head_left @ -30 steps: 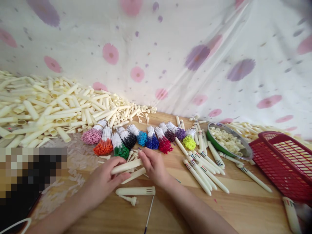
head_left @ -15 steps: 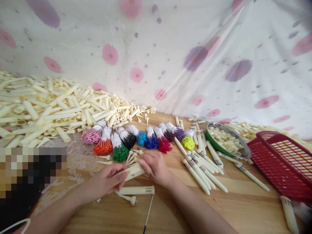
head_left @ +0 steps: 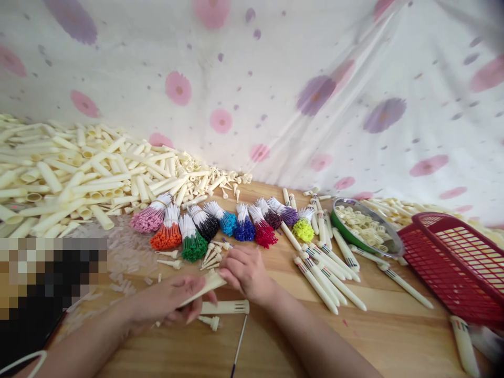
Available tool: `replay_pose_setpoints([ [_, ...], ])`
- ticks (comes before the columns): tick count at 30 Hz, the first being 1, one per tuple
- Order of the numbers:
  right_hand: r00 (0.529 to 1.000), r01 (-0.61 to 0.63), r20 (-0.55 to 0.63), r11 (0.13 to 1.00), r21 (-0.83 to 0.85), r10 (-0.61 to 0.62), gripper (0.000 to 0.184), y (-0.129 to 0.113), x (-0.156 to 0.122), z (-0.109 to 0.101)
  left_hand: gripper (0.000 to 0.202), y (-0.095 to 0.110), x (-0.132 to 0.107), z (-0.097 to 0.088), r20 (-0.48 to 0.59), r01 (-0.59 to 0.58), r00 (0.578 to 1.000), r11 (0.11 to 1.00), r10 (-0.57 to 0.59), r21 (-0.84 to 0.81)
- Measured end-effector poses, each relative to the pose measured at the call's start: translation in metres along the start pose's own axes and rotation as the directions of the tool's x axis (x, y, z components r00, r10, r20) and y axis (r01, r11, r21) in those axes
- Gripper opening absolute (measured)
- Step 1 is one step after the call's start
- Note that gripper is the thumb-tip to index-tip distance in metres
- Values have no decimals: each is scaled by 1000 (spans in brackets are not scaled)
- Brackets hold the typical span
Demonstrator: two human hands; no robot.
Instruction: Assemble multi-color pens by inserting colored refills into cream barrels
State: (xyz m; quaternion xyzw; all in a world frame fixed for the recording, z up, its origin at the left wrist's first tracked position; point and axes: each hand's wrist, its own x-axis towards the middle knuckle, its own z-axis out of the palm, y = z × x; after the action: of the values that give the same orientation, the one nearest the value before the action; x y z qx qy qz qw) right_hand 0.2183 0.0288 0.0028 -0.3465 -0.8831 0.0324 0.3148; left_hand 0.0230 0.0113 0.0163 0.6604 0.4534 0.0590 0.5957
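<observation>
My left hand (head_left: 169, 302) is wrapped round a cream plastic pen barrel (head_left: 208, 285), which slants up to the right. At its upper end, the curled fingers of my right hand (head_left: 246, 273) grip the barrel and hide its tip. Below, a second pen barrel (head_left: 230, 307) with slots lies on the wooden table (head_left: 299, 341), partly covered by my left fingers. A small cream stemmed piece (head_left: 212, 322) lies under it. One thin pen refill (head_left: 239, 341) points toward me. Just beyond my hands are several cream stemmed pieces (head_left: 212, 255) and a bundle of green-tipped refills (head_left: 192, 242).
A row of colored refill bundles (head_left: 244, 226) crosses the table. Cream barrels (head_left: 86, 173) are heaped at left. Multicolor pens (head_left: 326, 278) lie at right, near a green-sided bowl (head_left: 342, 231) of small parts and a red basket (head_left: 437, 278). A flowered sheet (head_left: 252, 105) hangs behind.
My left hand has shifted slightly left and down, its fingers now further under the barrel. The barrel has turned and tilts more steeply. My right hand stays at the upper end.
</observation>
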Motion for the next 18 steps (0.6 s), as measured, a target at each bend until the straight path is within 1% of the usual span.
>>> replay_pose_setpoints([
  [1, 999, 45, -12, 999, -19, -46, 58, -1, 0, 0, 61, 1, -1, -1, 43, 41, 998, 998, -39, -39],
  [2, 1000, 12, -4, 999, -36, -12, 56, -2, 0, 1, 60, 2, -1, 0, 26, 54, 998, 998, -53, -34],
  [3, 996, -88, 21, 995, -50, 89, 55, -2, 2, 3, 55, 1, 0, 2, -61, 41, 997, 999, -40, 23],
  [4, 972, -219, 71, 974, -60, 223, 52, -3, 3, 4, 48, -1, 1, 4, -183, 19, 983, 992, 5, 128],
  [5, 926, -344, 144, 937, -67, 350, 50, -4, 5, 6, 41, -3, 3, 8, -294, 8, 953, 967, 70, 256],
  [6, 868, -441, 221, 895, -71, 445, 47, -4, 7, 6, 36, -5, 5, 11, -379, 23, 915, 921, 137, 389],
  [7, 820, -500, 282, 863, -71, 498, 46, -4, 8, 6, 34, -7, 6, 13, -426, 42, 884, 875, 192, 482],
  [8, 801, -520, 311, 852, -62, 511, 46, -4, 8, 5, 32, -8, 7, 14, -449, 52, 865, 848, 226, 527],
  [9, 819, -500, 299, 865, -46, 489, 47, -3, 8, 4, 32, -8, 8, 14, -446, 34, 863, 855, 235, 517],
  [10, 868, -436, 252, 899, -27, 429, 48, -2, 7, 2, 32, -7, 7, 12, -427, -6, 875, 888, 227, 459],
  [11, 926, -334, 180, 942, -14, 331, 49, -1, 5, 0, 35, -5, 6, 9, -376, -49, 907, 934, 190, 354],
  [12, 974, -200, 107, 980, -7, 200, 51, -1, 3, -1, 40, -3, 4, 5, -281, -69, 951, 975, 128, 210],
  [13, 997, -57, 48, 998, -8, 57, 52, 0, 2, -1, 47, -1, 2, 2, -134, -43, 990, 998, 49, 48],
  [14, 998, 64, 9, 998, -15, -64, 53, 0, 0, -1, 53, 2, 0, -1, 17, 29, 999, 996, -28, -90],
  [15, 991, 135, -10, 991, -24, -135, 54, 0, -1, 0, 57, 4, -1, -2, 130, 105, 988, 980, -84, -170],
  [16, 991, 137, -10, 990, -34, -137, 55, -1, -1, 2, 59, 5, -2, -2, 160, 151, 979, 974, -124, -171],
  [17, 997, 74, 13, 996, -46, -73, 55, -2, 0, 4, 58, 6, -1, -1, 114, 158, 983, 981, -145, -116],
  [18, 997, -38, 61, 997, -62, 42, 54, -4, 2, 5, 53, 7, 0, 2, 13, 131, 991, 991, -131, -27],
])
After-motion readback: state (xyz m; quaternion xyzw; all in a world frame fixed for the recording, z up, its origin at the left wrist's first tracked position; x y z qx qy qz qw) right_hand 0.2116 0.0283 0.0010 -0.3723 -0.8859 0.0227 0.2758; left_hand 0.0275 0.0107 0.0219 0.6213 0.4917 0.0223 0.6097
